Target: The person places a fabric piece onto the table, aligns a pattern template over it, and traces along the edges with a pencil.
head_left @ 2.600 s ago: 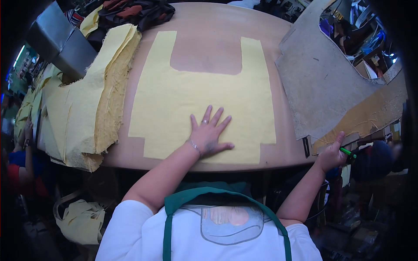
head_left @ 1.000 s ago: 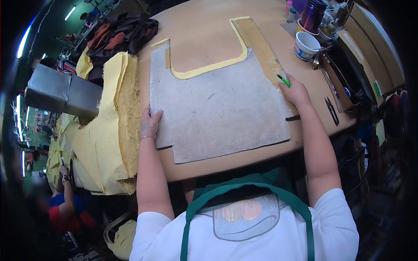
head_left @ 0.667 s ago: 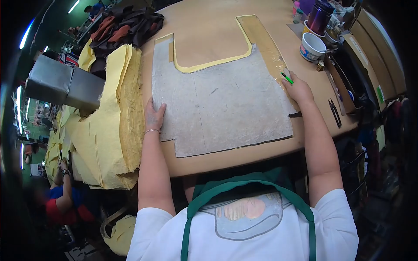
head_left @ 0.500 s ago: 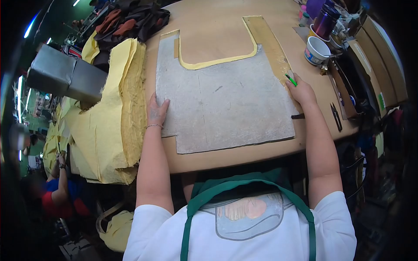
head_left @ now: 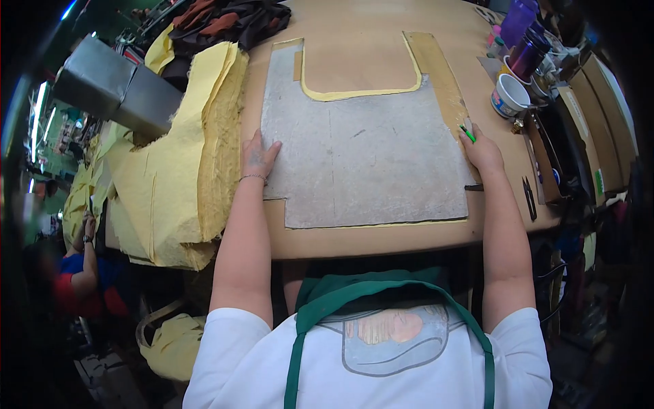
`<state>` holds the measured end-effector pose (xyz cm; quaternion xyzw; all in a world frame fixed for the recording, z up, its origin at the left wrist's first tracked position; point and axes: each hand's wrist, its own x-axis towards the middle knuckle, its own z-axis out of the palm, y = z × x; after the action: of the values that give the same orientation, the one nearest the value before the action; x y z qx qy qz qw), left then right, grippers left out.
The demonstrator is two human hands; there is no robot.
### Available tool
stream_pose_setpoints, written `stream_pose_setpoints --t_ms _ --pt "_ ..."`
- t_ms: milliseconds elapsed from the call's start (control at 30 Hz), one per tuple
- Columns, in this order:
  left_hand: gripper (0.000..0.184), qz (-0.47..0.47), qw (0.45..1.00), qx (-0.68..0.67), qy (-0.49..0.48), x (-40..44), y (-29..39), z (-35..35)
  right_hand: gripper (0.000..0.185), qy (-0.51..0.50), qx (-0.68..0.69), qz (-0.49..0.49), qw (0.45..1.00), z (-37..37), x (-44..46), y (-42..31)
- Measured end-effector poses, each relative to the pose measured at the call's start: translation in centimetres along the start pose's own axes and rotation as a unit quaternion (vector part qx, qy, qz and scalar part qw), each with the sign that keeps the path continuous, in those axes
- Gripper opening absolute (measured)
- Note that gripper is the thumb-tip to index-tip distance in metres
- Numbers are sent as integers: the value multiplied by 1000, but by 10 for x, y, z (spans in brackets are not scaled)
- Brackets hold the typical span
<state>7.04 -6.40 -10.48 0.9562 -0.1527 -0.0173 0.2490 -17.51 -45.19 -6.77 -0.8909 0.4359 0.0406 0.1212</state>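
A flat grey template (head_left: 361, 153) with a U-shaped notch and a tan strip along its right side lies on the brown table. Narrow margins of yellow fabric (head_left: 362, 93) show beneath it, round the notch and along the near edge. My left hand (head_left: 259, 154) rests at the template's left edge, fingers stretched forward and thumb on the grey surface. At the right edge, my right hand (head_left: 484, 151) is closed around a green pen (head_left: 468, 133). A small dark piece (head_left: 473, 187) sticks out below that hand.
A thick stack of yellow fabric (head_left: 184, 163) sits left of the template, near a grey metal box (head_left: 102, 82). Dark cloth (head_left: 228, 24) is heaped at the back. On the right are a white tub (head_left: 510, 95), a purple tumbler (head_left: 529, 54), black tweezers (head_left: 528, 199) and cardboard (head_left: 579, 123). Another person's arm (head_left: 87, 262) shows far left.
The view has shifted, so the table's contents appear farther right. The template lies straighter, and a yellow strip now shows along its near edge. Both hands stay at its sides.
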Motion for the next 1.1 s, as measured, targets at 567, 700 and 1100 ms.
stream_pose_setpoints --t_ms 567,700,1100 --pt "71 -56 997 -19 -53 -1 14 -13 60 46 12 -28 998 10 6 8" --pt "70 -43 995 -17 -84 8 7 -18 63 37 -2 -43 998 6 7 8" --pt "63 33 998 3 -56 13 -10 -16 69 2 -43 -50 998 2 11 9"
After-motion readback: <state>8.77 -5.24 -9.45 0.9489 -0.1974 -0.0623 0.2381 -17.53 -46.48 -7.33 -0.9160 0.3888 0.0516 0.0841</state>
